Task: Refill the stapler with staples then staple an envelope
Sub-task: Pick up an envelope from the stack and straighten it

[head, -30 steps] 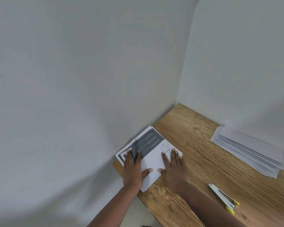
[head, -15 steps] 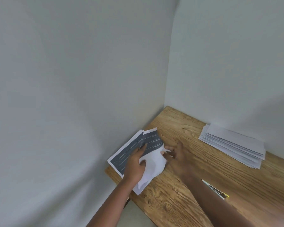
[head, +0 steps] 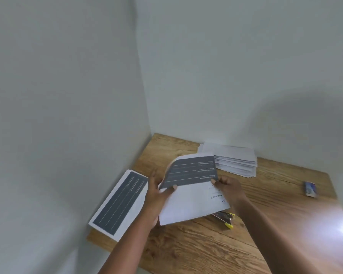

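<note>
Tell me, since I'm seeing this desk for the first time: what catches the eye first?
An envelope with a dark lined flap, held up mid-frame by the left hand and right hand. Beneath it, the stapler peeks out on the wooden desk; a white envelope stack lies by the back wall.

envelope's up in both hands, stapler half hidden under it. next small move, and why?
Probably lower the envelope onto bare table and free the right hand for the stapler. Both hands pinch the envelope now, the left hand at its folded flap, and the stapler lies untouched beneath its near corner, by the right wrist.
</note>
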